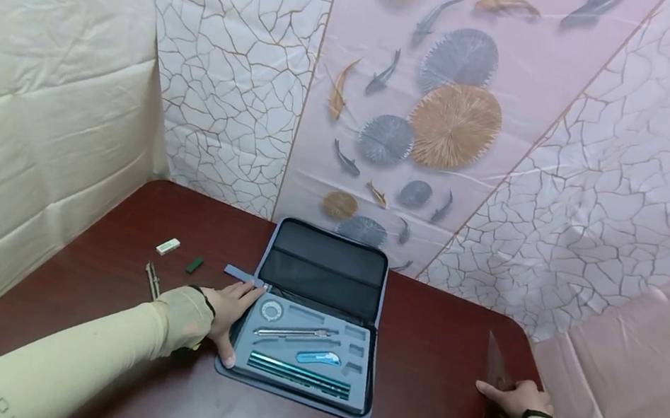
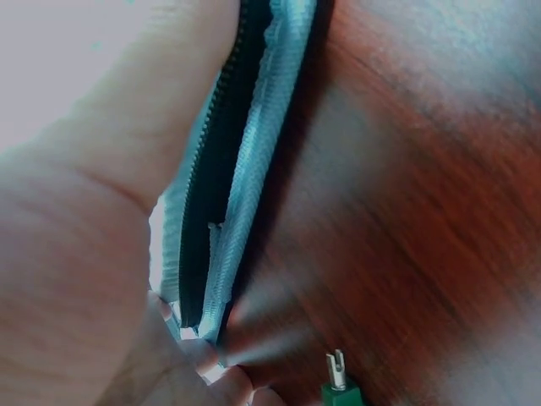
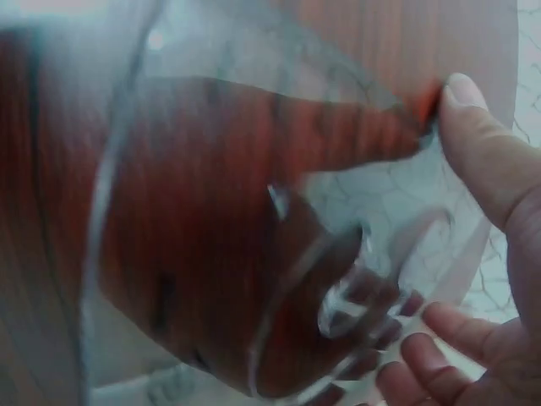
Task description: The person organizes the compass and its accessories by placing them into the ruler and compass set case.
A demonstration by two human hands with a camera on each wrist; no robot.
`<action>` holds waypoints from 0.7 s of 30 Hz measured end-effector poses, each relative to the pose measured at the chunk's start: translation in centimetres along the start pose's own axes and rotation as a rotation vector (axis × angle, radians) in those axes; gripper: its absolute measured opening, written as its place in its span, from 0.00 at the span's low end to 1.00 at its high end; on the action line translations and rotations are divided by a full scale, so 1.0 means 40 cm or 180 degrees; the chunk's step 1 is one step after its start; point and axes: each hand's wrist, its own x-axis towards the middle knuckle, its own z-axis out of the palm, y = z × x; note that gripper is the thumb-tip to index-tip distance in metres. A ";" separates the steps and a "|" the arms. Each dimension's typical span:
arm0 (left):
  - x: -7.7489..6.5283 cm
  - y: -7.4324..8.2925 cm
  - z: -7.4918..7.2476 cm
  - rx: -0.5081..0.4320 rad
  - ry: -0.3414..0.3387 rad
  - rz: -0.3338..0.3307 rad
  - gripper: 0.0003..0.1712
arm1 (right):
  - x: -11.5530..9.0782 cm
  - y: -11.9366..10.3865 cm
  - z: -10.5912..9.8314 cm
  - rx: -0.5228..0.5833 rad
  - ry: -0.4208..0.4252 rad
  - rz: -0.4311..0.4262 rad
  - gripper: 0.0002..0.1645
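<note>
A blue zippered case (image 1: pixel 371 378) lies unfolded on the table, its dark lid laid back. My left hand (image 1: pixel 228 312) rests spread along the case's left edge, thumb at the near corner; the left wrist view shows the zipper edge (image 2: pixel 262 135) beside it. In the grey tray (image 1: pixel 294 317) lie a compass (image 1: pixel 295 333), a blue cutter (image 1: pixel 318 357), several green pencils (image 1: pixel 299 375) and a round white piece (image 1: pixel 271 311). At the table's right side my right hand (image 1: pixel 519 400) holds a clear plastic set square (image 1: pixel 496 360) between thumb and fingers. Reflections blur its outline in the right wrist view.
Left of the case lie a white eraser (image 1: pixel 167 246), a small green piece (image 1: pixel 195 265) and a slim metal compass-like tool (image 1: pixel 153 280). A patterned curtain (image 1: pixel 231 80) stands behind the table, with pale cloth (image 1: pixel 37 88) along the left side.
</note>
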 end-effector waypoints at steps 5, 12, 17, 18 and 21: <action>-0.006 -0.008 0.002 -0.0010 -0.0044 -0.0040 0.79 | -0.008 -0.001 -0.002 -0.0050 0.0023 0.0227 0.77; 0.019 -0.017 0.016 -0.0024 -0.0059 -0.0028 0.81 | 0.002 0.004 0.003 -0.0217 0.0059 0.0361 0.79; 0.029 -0.018 0.015 -0.0020 -0.0079 -0.0048 0.82 | 0.006 0.007 -0.004 -0.0276 -0.0078 0.0277 0.76; 0.029 -0.016 0.014 -0.0022 -0.0084 -0.0041 0.81 | 0.006 0.009 -0.005 -0.0284 -0.0113 0.0249 0.74; 0.027 -0.015 0.013 -0.0040 -0.0084 -0.0037 0.81 | 0.005 0.011 -0.005 -0.0295 -0.0240 0.0133 0.70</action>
